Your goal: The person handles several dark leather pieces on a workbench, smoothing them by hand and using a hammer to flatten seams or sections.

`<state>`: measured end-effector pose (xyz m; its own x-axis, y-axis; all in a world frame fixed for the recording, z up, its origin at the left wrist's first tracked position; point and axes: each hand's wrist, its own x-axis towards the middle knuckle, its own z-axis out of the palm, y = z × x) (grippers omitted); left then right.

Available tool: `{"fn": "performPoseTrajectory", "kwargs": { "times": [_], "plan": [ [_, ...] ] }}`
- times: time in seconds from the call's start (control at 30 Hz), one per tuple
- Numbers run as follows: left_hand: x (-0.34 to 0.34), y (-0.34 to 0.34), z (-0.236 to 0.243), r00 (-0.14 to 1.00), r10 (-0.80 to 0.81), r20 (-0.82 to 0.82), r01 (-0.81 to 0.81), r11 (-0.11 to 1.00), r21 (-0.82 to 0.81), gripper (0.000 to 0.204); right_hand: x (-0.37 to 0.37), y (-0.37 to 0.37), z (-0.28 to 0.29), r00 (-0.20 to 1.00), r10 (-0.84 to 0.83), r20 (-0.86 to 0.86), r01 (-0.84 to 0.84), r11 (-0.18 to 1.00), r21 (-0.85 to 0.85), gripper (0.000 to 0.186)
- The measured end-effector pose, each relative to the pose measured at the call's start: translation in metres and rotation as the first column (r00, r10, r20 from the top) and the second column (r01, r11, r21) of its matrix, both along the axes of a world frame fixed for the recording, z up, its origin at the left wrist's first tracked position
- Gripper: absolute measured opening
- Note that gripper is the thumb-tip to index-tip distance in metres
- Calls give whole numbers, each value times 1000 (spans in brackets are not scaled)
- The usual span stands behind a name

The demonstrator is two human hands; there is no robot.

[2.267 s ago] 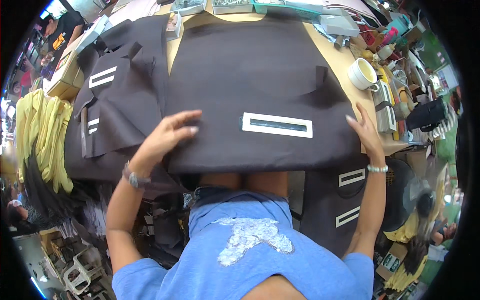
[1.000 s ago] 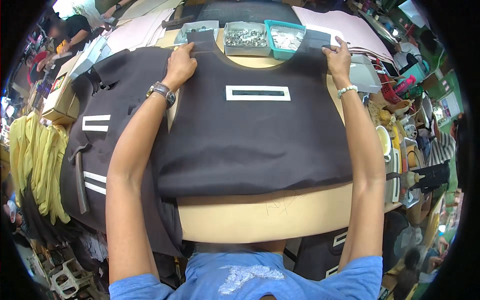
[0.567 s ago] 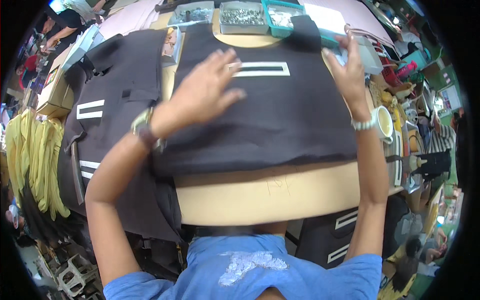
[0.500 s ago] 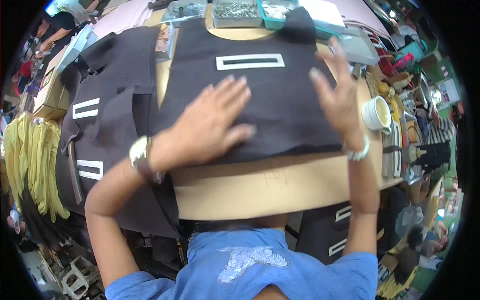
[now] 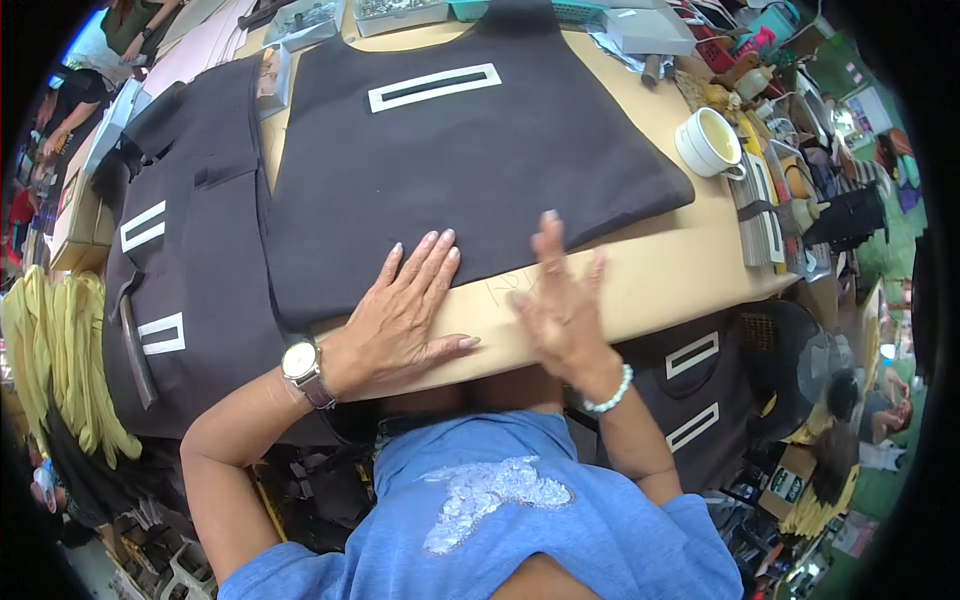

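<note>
A dark fabric panel (image 5: 470, 165), shaped like an apron with a curved neckline, lies flat on the tan table board (image 5: 640, 290). Near its top is a slot framed by a white rectangle (image 5: 434, 88). My left hand (image 5: 405, 310) lies spread across the panel's near edge, fingers on the cloth, thumb over the bare board. My right hand (image 5: 565, 310), slightly blurred, has its fingers apart and holds nothing. It is over the board just short of the panel's near edge; whether it touches the board I cannot tell.
More dark panels (image 5: 215, 250) with white frames lie at the left, a hammer (image 5: 135, 345) on top. Yellow cloth strips (image 5: 60, 350) hang beyond. A white cup (image 5: 708, 143) stands at the right. Trays of small metal parts (image 5: 400, 12) line the far edge.
Both hands have come nearer to me, the right one also moving left off the cloth. The view has shifted, and the panel's near right corner now lies flat and visible.
</note>
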<state>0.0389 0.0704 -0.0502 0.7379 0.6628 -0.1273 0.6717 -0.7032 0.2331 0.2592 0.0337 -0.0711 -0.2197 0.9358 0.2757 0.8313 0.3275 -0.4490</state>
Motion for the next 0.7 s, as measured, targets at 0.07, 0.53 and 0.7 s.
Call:
{"fn": "performPoseTrajectory", "kwargs": {
  "times": [0.07,0.53,0.7],
  "plan": [
    [-2,-1,-2,1000,9,-12,-9,1000,-9,91,32,4,-4,992,-124,4,124,992,-26,73],
    [-49,-32,14,983,53,-176,-45,998,51,91,126,26,-8,780,-607,150,607,793,53,71],
    [-73,-64,31,915,215,-341,-159,970,185,88,123,28,-6,777,-613,147,611,789,63,68]
  ]
}}
